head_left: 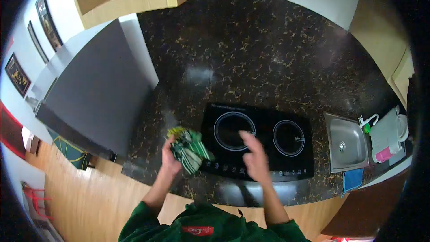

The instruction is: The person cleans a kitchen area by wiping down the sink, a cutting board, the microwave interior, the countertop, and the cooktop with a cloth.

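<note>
My left hand (169,159) is closed on a crumpled cloth (190,150), green and white striped with some yellow and black. The bundle is at the left edge of a black two-burner induction cooktop (264,124) and overlaps its front left corner in this view. Over the cooktop, between the two ring-marked burners, is my right hand (256,161). Its index finger stretches forward to the rim of the left burner ring, and nothing shows in that hand. A row of touch symbols runs along the cooktop's front edge, partly hidden by my right hand.
A dark marbled countertop (251,54) surrounds the cooktop. To the right are a steel sink (342,147), a white faucet (368,120), a dish rack (390,130) and a blue cloth (352,180) over the front edge. A tall grey refrigerator (96,85) stands left.
</note>
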Tool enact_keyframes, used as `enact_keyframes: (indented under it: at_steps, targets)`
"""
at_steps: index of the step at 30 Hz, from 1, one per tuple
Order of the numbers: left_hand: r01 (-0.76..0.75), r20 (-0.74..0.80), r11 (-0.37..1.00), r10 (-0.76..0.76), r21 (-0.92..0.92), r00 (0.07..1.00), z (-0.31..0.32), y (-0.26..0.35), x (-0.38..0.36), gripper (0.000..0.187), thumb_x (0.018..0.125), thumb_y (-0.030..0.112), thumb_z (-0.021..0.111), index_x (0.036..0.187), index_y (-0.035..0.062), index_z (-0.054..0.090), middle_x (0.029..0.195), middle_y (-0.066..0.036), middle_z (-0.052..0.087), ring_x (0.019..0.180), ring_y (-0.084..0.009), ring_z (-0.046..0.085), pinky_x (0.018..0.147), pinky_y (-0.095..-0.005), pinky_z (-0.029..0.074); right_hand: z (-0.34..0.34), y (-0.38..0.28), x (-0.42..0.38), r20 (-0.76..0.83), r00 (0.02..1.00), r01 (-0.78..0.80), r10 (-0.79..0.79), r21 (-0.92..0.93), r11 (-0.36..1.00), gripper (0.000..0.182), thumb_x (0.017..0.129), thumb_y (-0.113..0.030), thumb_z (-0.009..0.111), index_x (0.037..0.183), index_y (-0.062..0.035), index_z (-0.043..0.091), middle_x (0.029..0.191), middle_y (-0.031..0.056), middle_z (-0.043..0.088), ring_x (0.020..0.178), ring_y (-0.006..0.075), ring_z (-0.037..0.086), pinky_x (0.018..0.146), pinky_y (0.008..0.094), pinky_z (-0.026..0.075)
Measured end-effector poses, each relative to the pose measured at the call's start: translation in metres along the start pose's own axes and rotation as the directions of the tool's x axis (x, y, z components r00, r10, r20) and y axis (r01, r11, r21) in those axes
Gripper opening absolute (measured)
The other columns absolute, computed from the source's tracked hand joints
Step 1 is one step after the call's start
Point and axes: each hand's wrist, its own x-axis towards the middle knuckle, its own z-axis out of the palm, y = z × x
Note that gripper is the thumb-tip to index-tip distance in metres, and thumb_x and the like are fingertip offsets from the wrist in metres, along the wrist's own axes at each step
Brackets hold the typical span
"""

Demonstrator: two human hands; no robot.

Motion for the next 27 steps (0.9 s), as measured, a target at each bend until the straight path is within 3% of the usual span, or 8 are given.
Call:
enact_keyframes:
  at_steps: [3,7,10,11,12,15,21,27]
  targets:
    - [-0.357,0.089,0.932,0.351,0.068,0.932,0.065,0.066,0.058,0.038,0.088,0.037,0.051,0.113,0.0096,0.053,0.104,-0.005,0.060,0.090,-0.0222,0.058,0.077,-0.0378,0.049,-0.071,0.061,-0.067,-0.441,0.883,-0.141,0.161,0.077,0.987,0.040,0.089,-0.010,0.043,0.128,0.0001,0.040,0.128,0.0154,0.046,0.119,0.0255,0.045,0.103,0.0344,0.030]
    - [-0.739,0.369,0.654,0.654,0.165,0.661,0.143,0.151,0.190,0.049,0.090,0.045,0.045,0.115,0.0041,0.051,0.107,-0.010,0.057,0.090,-0.0228,0.057,0.080,-0.0355,0.046,-0.146,0.100,-0.199,-0.707,0.637,-0.536,0.309,-0.117,0.836,0.044,0.092,-0.013,0.044,0.132,0.0020,0.032,0.132,0.0180,0.042,0.122,0.0273,0.041,0.102,0.0363,0.030]
    - [-0.608,0.443,0.050,0.638,0.792,0.630,0.213,0.149,0.298,0.058,0.091,0.048,0.039,0.116,-0.0031,0.050,0.109,-0.017,0.056,0.103,-0.0322,0.051,0.090,-0.0473,0.039,-0.151,0.119,-0.272,-0.854,0.369,-0.706,0.366,-0.002,0.708,0.048,0.092,-0.018,0.045,0.133,0.0023,0.030,0.135,0.0209,0.037,0.126,0.0295,0.035,0.103,0.0377,0.029]
    - [-0.602,0.633,-0.411,0.745,0.685,0.212,0.239,0.116,0.338,0.056,0.091,0.046,0.039,0.115,-0.0033,0.051,0.110,-0.019,0.055,0.108,-0.0346,0.047,0.094,-0.0523,0.032,-0.147,0.126,-0.285,-0.889,0.285,-0.759,0.359,0.019,0.651,0.049,0.092,-0.019,0.046,0.133,0.0023,0.029,0.135,0.0219,0.035,0.127,0.0302,0.034,0.104,0.0383,0.028]
    - [-0.369,0.763,-0.779,0.605,0.507,-0.228,0.270,0.072,0.360,0.055,0.091,0.044,0.039,0.115,-0.0035,0.051,0.111,-0.020,0.054,0.113,-0.0369,0.043,0.098,-0.0573,0.025,-0.141,0.140,-0.293,-0.893,0.281,-0.802,0.351,-0.017,0.597,0.050,0.092,-0.021,0.047,0.133,0.0024,0.029,0.136,0.0227,0.034,0.128,0.0313,0.032,0.104,0.0393,0.027]
    - [-0.264,0.911,-0.881,0.411,0.392,-0.018,0.319,-0.024,0.334,0.049,0.090,0.041,0.040,0.117,0.0015,0.052,0.118,-0.019,0.052,0.119,-0.0381,0.036,0.099,-0.0602,0.018,-0.115,0.168,-0.293,-0.889,0.376,-0.913,0.261,-0.307,0.267,0.053,0.091,-0.026,0.048,0.132,0.0028,0.031,0.136,0.0249,0.032,0.130,0.0368,0.026,0.107,0.0439,0.020]
    - [-0.742,0.852,-0.647,-0.477,-0.174,0.216,0.178,-0.191,0.405,0.039,0.089,0.037,0.044,0.112,0.0068,0.055,0.109,-0.015,0.055,0.106,-0.0336,0.045,0.090,-0.0522,0.028,-0.108,0.184,-0.285,-0.945,0.289,-0.940,0.153,-0.250,0.232,0.048,0.091,-0.026,0.048,0.128,0.0030,0.037,0.136,0.0237,0.033,0.128,0.0384,0.028,0.106,0.0450,0.020]
    - [-0.769,0.784,-0.626,-0.538,-0.125,0.311,0.051,-0.039,0.464,0.030,0.088,0.032,0.047,0.107,0.0121,0.057,0.100,-0.011,0.058,0.092,-0.0291,0.053,0.082,-0.0443,0.038,-0.108,0.183,-0.290,-0.935,0.321,-0.925,0.149,-0.276,0.262,0.047,0.090,-0.025,0.048,0.126,0.0036,0.038,0.136,0.0238,0.033,0.128,0.0386,0.028,0.106,0.0451,0.021]
